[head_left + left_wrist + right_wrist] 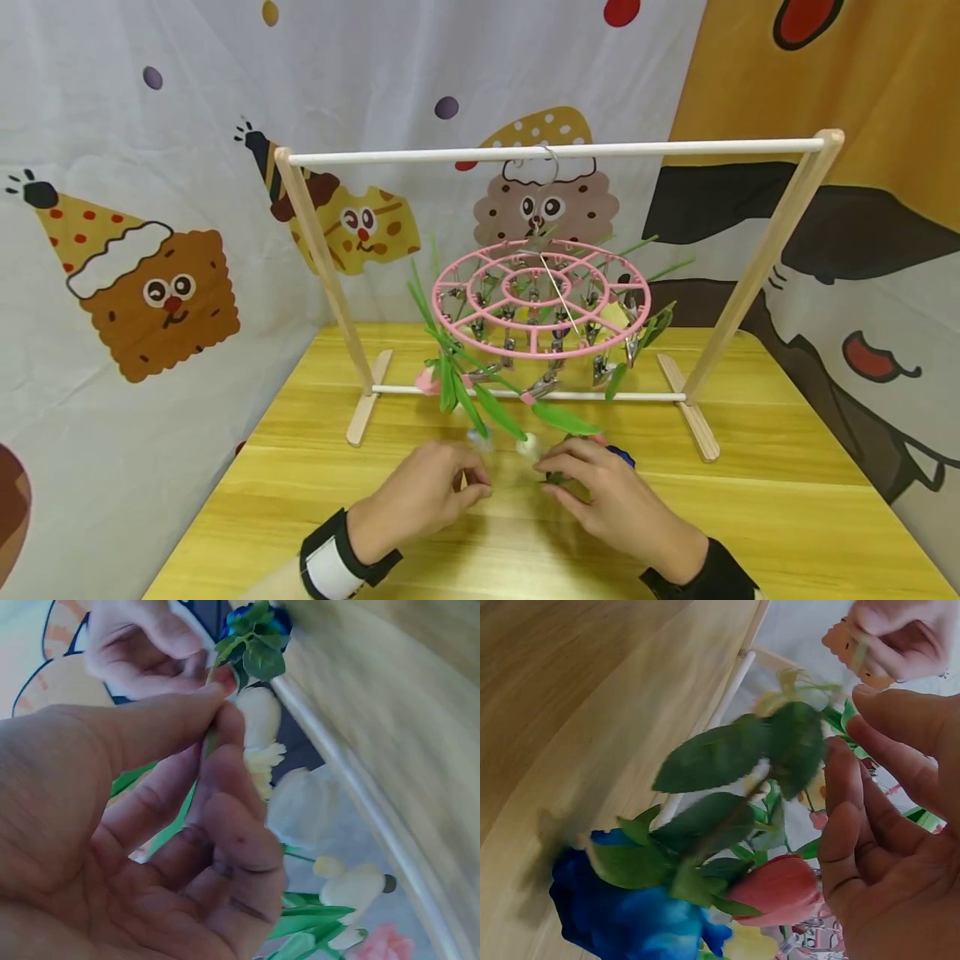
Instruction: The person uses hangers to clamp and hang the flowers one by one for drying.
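My left hand (431, 492) pinches a thin green stem (210, 742) between thumb and fingertips. That stem leads to a blue rose (641, 915) with broad green leaves (712, 757), seen also beyond the hand in the left wrist view. My right hand (611, 500) is beside the leaves, thumb and fingers parted, fingertips right at a leaf. A pink tulip (780, 889) shows behind the rose. Above both hands, a round pink clip hanger (534, 353) hangs by its hook, with flowers held head down in its metal clips (543, 385).
A wooden stand with a white top bar (450, 155) carries the hanger; its feet (697, 429) rest on the wooden table (300, 467). A white lower bar (645, 397) crosses behind the hands. White flowers (528, 447) hang low ahead of them. A cartoon-print curtain (360, 75) covers the back.
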`<act>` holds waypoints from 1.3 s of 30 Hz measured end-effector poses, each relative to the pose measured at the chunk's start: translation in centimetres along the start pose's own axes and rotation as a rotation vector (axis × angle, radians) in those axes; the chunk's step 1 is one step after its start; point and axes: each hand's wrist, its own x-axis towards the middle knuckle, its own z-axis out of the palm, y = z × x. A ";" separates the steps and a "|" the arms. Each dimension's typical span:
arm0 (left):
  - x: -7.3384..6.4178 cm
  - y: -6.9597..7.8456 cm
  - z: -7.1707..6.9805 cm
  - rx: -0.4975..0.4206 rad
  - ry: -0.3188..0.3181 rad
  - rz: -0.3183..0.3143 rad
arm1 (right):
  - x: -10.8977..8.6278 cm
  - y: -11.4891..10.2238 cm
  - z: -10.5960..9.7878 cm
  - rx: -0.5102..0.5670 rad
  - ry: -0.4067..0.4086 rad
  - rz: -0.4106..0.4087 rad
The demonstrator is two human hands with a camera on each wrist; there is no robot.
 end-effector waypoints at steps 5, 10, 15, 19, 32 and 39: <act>-0.1 0.6 -0.8 -0.045 0.095 0.035 | -0.1 0.1 0.0 -0.022 -0.004 0.010; 0.0 0.8 -1.0 -0.111 0.197 0.052 | -0.2 0.1 -0.4 -0.001 -0.009 0.027; 0.0 1.1 -0.7 -0.247 0.298 0.065 | -0.1 -0.3 -1.4 0.101 0.020 0.045; 0.3 1.5 -0.1 -0.433 0.331 0.112 | 0.2 -0.6 -2.1 0.189 0.054 0.039; 2.2 3.2 1.6 -0.589 0.396 0.218 | 0.9 -1.6 -3.7 0.192 0.191 0.065; 3.0 4.0 1.3 -0.589 0.434 0.231 | 2.9 -2.2 -6.0 -0.066 0.448 0.199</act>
